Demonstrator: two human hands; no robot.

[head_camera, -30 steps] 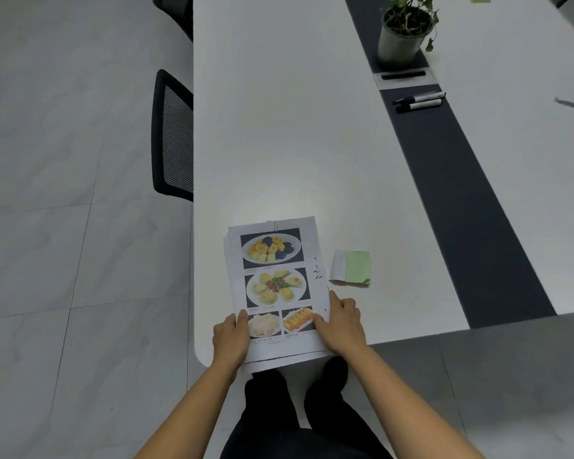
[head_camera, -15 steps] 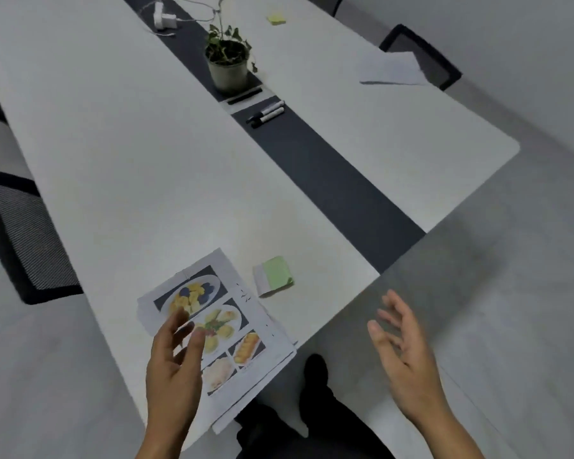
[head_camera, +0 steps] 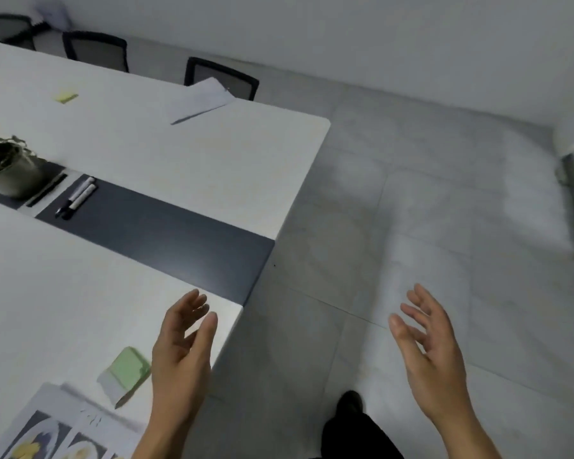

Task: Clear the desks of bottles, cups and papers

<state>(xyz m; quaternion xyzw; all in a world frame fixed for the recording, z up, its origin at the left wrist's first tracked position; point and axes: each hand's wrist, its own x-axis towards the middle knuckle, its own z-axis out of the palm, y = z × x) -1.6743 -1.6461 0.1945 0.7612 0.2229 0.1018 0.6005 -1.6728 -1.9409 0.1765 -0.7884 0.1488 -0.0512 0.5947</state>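
1. Two bare hands show in the lower half of the frame. The left hand (head_camera: 179, 356) hovers above the near corner of the white surface (head_camera: 63, 293), fingers spread and loose, gripping nothing. The right hand (head_camera: 434, 356) hangs over the grey tiled floor (head_camera: 411, 193) at lower right, also spread and empty.
2. One stack of printed sheets with food photos (head_camera: 60, 432) lies at the lower left edge of the frame, flat on the near surface and partly cut off by the frame.
3. One green sticky-note pad (head_camera: 126, 369) lies just beside the sheets, up and to their right, near the left hand but apart from it.
4. One loose white paper (head_camera: 203, 97) rests on the far surface at upper centre, overhanging its edge by a chair.
5. One yellow sticky note (head_camera: 66, 97) sits at upper left on the far surface.
6. Two markers (head_camera: 77, 197) lie side by side on the dark centre strip (head_camera: 179, 240), with one black pen or stylus (head_camera: 45, 191) just to their left and one potted plant (head_camera: 7, 167) at the left edge.
7. Three mesh-backed chairs (head_camera: 221, 77) stand along the far side.
8. Half a second ago the left hand hovered directly over the printed sheets; it is now further right, past the green pad. The view has swung right, so the sheets have slid toward the lower left corner and more floor shows. Both hands were open then too.
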